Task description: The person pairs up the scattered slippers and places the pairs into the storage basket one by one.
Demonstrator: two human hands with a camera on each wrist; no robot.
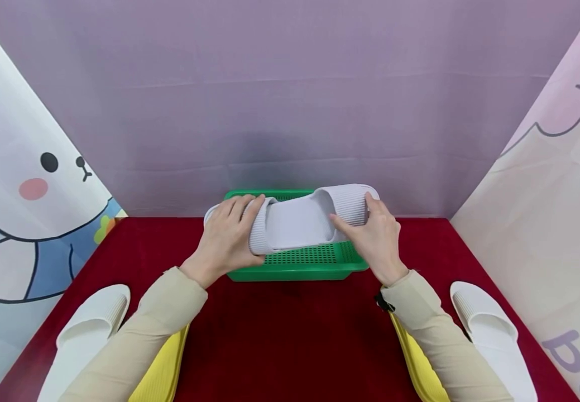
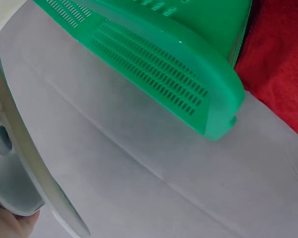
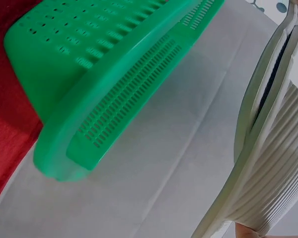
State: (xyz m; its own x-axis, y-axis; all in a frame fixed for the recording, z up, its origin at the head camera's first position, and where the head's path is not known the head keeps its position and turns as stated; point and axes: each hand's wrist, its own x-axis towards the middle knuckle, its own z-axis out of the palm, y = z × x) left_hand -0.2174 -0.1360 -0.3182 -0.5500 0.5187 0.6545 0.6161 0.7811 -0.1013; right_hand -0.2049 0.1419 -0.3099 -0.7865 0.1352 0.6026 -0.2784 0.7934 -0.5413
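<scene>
A pair of pale lilac slippers [image 1: 300, 223] is held level above a green perforated basket [image 1: 290, 273], with the ribbed bands at opposite ends. My left hand [image 1: 229, 234] grips the left end, its fingers over the band. At the other end, my right hand [image 1: 377, 240] pinches the ribbed band, with the thumb at its inner edge. Two soles lie against each other with a thin dark gap in the right wrist view, where the ribbed slipper band [image 3: 278, 163] fills the right side. In the left wrist view the slipper edge [image 2: 35, 163] shows at the left.
White slippers lie at the left [image 1: 89, 329] and right [image 1: 495, 340] of the red cloth [image 1: 290, 340]. Yellow slippers [image 1: 164, 363] [image 1: 420, 363] are partly hidden under both forearms. A lilac curtain [image 1: 290, 111] hangs behind the basket, with printed cloth panels on both sides.
</scene>
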